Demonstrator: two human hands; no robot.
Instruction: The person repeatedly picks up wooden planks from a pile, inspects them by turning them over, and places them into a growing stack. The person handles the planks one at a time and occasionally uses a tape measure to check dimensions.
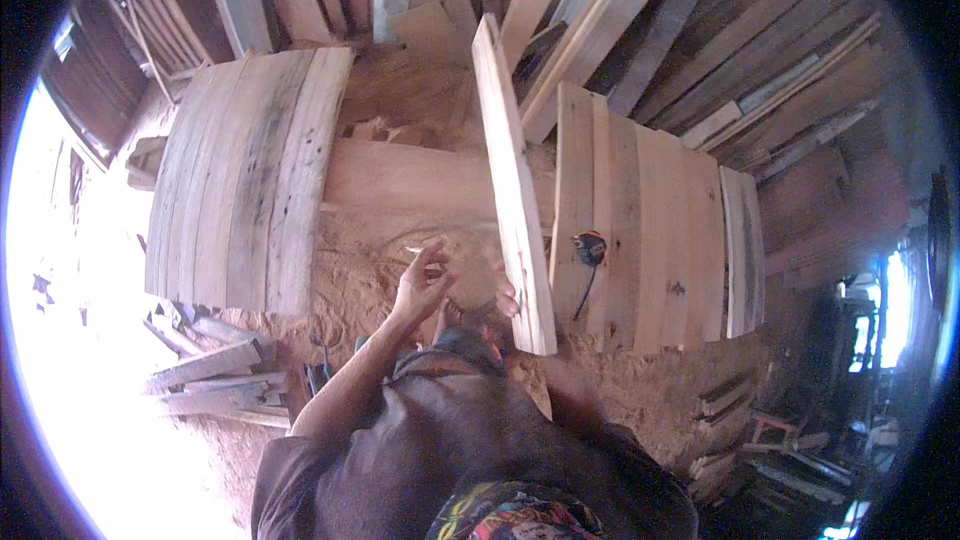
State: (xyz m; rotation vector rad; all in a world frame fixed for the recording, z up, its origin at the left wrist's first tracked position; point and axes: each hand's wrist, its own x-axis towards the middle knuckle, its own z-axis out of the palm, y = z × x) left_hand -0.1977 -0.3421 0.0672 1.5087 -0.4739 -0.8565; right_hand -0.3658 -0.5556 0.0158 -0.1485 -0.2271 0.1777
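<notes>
A long pale wooden plank [515,190] stands up on its edge in front of me, slanting away toward the far side. My right hand [507,296] grips it near its close end; the fingertips show on the left face and the rest of the hand is hidden behind the board. To the left of the plank, my left hand [424,285] is raised with its fingers bent together. A small white stick-like piece [413,250] shows at its fingertips, too small to name surely.
Boards lie side by side in a left panel [250,180] and a right panel [640,220]. A black-and-yellow tape measure [590,248] rests on the right one. Offcuts [215,380] are piled at the lower left. Long timbers [610,30] lean at the back; sawdust [350,270] covers the ground.
</notes>
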